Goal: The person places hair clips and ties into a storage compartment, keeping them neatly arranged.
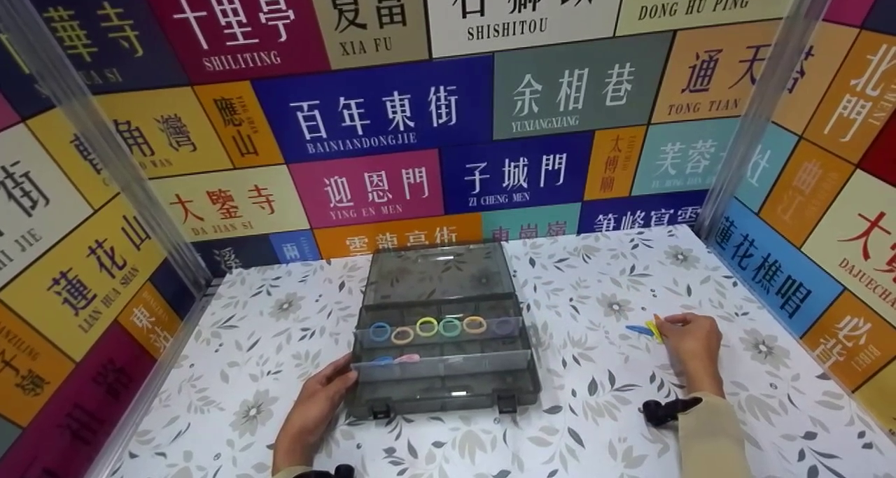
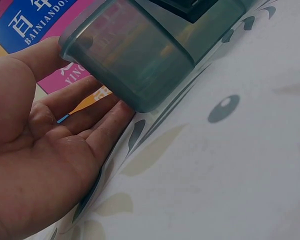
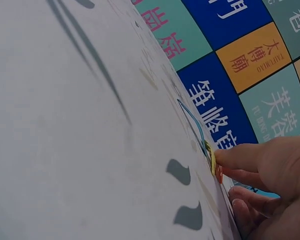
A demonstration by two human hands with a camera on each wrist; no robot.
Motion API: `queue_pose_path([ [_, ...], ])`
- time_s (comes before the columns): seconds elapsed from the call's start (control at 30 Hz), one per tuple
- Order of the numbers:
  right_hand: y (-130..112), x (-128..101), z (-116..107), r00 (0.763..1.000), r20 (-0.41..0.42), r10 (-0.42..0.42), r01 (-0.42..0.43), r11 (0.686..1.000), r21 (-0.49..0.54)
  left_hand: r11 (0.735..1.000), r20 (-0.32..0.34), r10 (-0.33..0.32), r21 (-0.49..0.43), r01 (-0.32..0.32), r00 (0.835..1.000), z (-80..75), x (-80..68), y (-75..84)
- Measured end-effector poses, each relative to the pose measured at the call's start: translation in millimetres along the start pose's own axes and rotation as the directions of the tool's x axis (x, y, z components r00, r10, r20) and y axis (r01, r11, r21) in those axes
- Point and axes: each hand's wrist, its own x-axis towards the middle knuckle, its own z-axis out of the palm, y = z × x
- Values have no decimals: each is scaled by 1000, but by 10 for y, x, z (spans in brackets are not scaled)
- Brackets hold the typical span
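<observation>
A smoky grey box (image 1: pixel 444 338) holds coloured rings; the open left hand (image 1: pixel 318 404) steadies it, while the right hand (image 1: pixel 691 348) pinches a yellow band (image 1: pixel 655 329).

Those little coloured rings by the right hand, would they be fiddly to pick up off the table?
Probably fiddly. The blue ring lies flat and thin on the table, so fingers must likely pinch or slide it. It looks light, and may skid if pushed. The right hand pinches a yellow ring at its fingertips; stiffness can't be judged.
</observation>
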Motion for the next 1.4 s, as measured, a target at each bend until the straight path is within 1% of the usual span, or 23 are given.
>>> queue_pose_path([
  [0.07,-8,-10,-5,1000,3,-12,12,1000,1,1000,0,12,-9,-12,1000,-5,-5,-12],
  [0.17,-14,-20,-16,1000,7,-18,18,1000,4,999,9,49,-17,-49,999,-7,-7,-35],
  [0.3,-16,-20,-11,1000,0,5,-5,1000,21,997,7,76,-34,-76,997,-5,7,-51],
  [0.4,-8,-13,-3,1000,-16,23,-23,1000,21,997,5,68,-43,-68,998,-8,13,-51],
  [0.5,-1,-4,-4,999,-27,25,-25,1000,8,998,13,61,-32,-61,998,-11,6,-44],
  [0.7,-12,0,3,998,0,67,-67,998,12,998,27,53,-28,-53,998,-19,-1,-36],
  [0.83,-28,2,2,997,7,81,-81,997,16,999,23,47,-23,-47,999,-21,7,-37],
  [1.03,-53,-4,-30,997,-5,76,-76,997,15,998,26,61,-6,-61,998,-19,2,-27],
  [1.13,-55,-16,-36,999,-12,49,-49,999,-10,998,37,64,-30,-63,997,-25,-5,-26],
  [1.27,-63,-39,-43,999,9,39,-39,999,-24,996,51,56,-68,-53,997,-29,-8,-33],
  [1.4,-87,-57,-62,996,56,63,-62,998,-19,998,41,40,-47,-38,998,-25,-2,-42],
])
